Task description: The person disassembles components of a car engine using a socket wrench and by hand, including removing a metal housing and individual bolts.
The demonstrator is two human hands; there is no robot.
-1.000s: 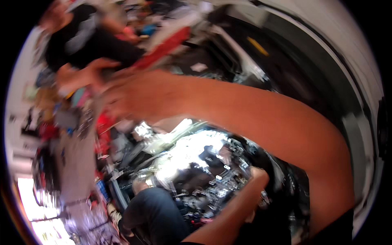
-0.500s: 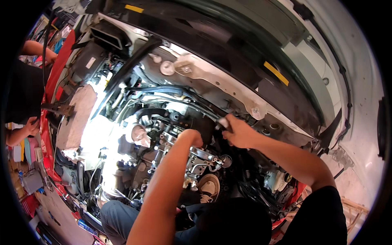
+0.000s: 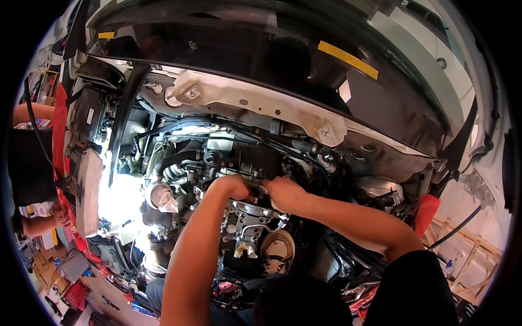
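Observation:
Both hands are close together over the bare metal engine (image 3: 251, 217) in an open car bay. Curled fingers of my left hand (image 3: 235, 187) reach down among the metal parts at its upper edge; the fingertips are hidden. Just beside it, my right hand (image 3: 284, 194) is closed around a small greyish piece too small to name. Below the hands are a metal bracket-like part with round holes and a bent thin pipe (image 3: 251, 231). A round pipe mouth (image 3: 161, 195) stuffed with white paper lies to the left.
My beige shoe (image 3: 277, 252) stands inside the bay beside the engine. Dark hoses (image 3: 217, 124) cross behind it. A bright light glares on the left, next to a brown board (image 3: 88, 193). Another person (image 3: 35, 163) stands at the far left beside a red cover (image 3: 60, 125).
My right hand has come left and down from the hoses at the back to beside my left hand. The view has shifted and turned; my left hand stays over the engine.

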